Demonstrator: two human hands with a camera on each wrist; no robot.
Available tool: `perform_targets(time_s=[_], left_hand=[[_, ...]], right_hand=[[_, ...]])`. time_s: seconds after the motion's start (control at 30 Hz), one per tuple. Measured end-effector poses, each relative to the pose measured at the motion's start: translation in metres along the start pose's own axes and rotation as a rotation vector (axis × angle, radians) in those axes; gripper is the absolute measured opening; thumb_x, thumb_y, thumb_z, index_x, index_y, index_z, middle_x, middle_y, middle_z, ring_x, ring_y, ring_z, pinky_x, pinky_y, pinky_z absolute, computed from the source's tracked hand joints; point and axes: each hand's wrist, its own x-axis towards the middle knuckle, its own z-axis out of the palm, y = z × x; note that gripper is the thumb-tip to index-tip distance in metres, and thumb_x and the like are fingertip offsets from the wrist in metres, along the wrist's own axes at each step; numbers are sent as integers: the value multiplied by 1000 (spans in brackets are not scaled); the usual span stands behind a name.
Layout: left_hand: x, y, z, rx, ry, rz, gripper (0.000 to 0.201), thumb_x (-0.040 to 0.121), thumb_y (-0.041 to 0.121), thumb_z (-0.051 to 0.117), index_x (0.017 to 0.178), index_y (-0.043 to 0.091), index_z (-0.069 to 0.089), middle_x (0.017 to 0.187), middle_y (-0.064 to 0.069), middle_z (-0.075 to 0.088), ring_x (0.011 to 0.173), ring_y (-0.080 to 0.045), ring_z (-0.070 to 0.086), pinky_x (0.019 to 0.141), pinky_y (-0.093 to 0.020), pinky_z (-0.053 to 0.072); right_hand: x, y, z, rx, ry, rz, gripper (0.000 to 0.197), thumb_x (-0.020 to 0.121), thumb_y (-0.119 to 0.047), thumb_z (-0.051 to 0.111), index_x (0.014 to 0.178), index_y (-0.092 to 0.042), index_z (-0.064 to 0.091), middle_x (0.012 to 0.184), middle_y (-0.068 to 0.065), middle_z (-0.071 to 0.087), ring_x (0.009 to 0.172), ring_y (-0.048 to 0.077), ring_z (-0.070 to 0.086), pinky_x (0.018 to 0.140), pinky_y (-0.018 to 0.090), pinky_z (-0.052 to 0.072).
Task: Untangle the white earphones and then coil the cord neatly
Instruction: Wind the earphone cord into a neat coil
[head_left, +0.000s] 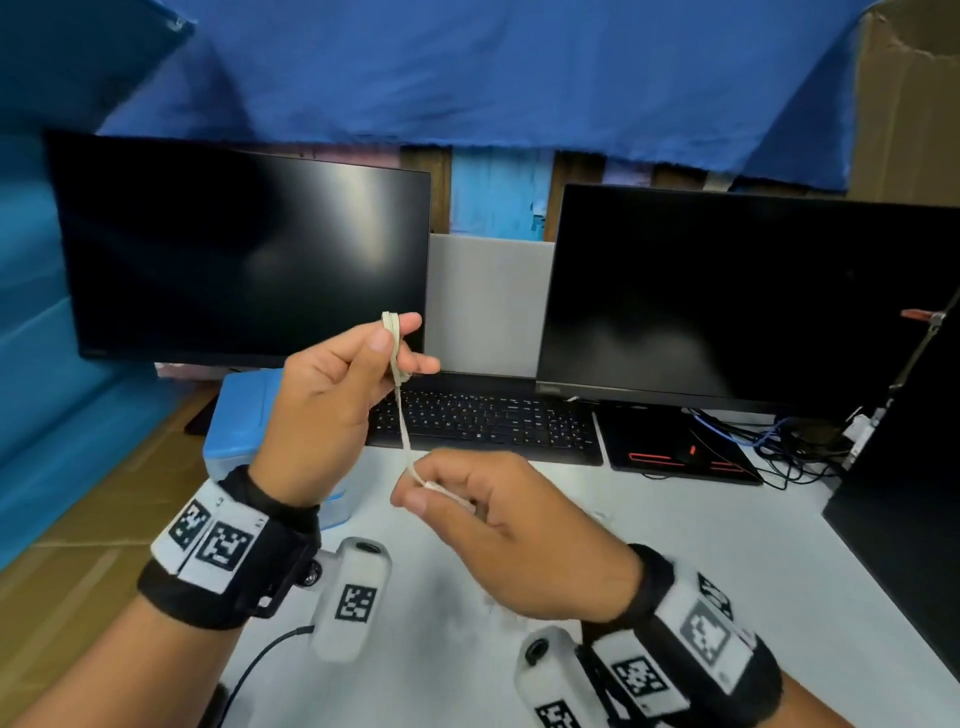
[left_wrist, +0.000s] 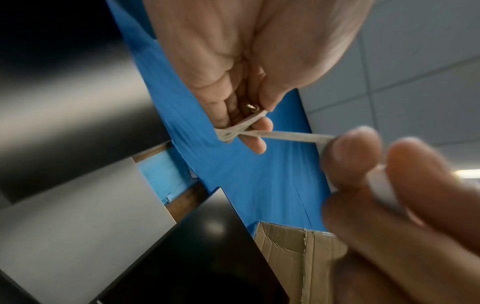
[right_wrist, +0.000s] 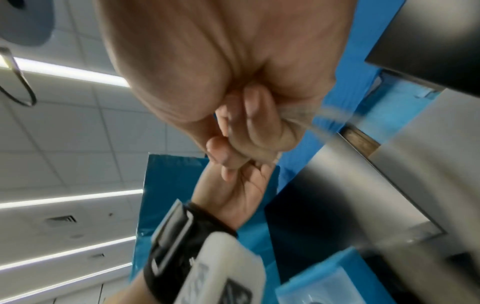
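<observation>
Head view: cord held in the air above the desk, several turns already round left hand fingers, right hand pinching the taut tail, so untangling looks done, coiling partway, tail left.

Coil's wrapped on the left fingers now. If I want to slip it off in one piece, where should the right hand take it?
Probably pinch the coil across its bundled strands, where the cord crosses over the loops, coming from the fingertip side. The left hand blocks the palm side, and the loops lie round two fingers, so they can slide off towards the tips. The right hand must release its end first.
</observation>
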Motion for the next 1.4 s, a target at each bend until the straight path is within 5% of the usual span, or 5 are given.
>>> perform_targets(time_s=[0.27,0.53,0.9,1.07,1.4], left_hand=[[1,20,-6,132,33,160,29,99,23,47,88,6,68,101,1,74,104,-27,68,101,-50,48],[-6,39,-2,140,-25,270,24,98,24,45,101,17,68,91,7,69,97,-26,70,97,-46,51],[-6,41,-5,214,31,349,23,102,16,45,97,17,67,94,5,68,96,-26,70,98,-51,49],[-4,38,-6,334,56,439,22,102,10,44,98,6,65,92,6,66,104,-28,68,97,-49,49],[-1,-6,-8,535,-82,277,30,102,22,42,91,18,69,83,3,62,87,-6,63,79,-29,49]], right_hand=[[3,-15,-30,205,165,124,12,92,-17,66,95,-12,55,52,1,50,47,14,40,48,27,36],[15,-5,-25,376,12,300,42,82,-10,77,112,-15,49,72,16,65,63,26,67,77,44,51],[37,-16,-37,395,232,61,21,99,-11,53,90,-2,70,77,5,72,72,16,70,80,36,59],[42,-13,-42,322,114,174,27,103,-19,48,93,-4,68,54,1,43,45,10,35,47,28,35],[9,-41,-53,207,-9,-63,20,101,-15,51,92,-8,66,54,-14,41,50,4,34,50,13,32]])
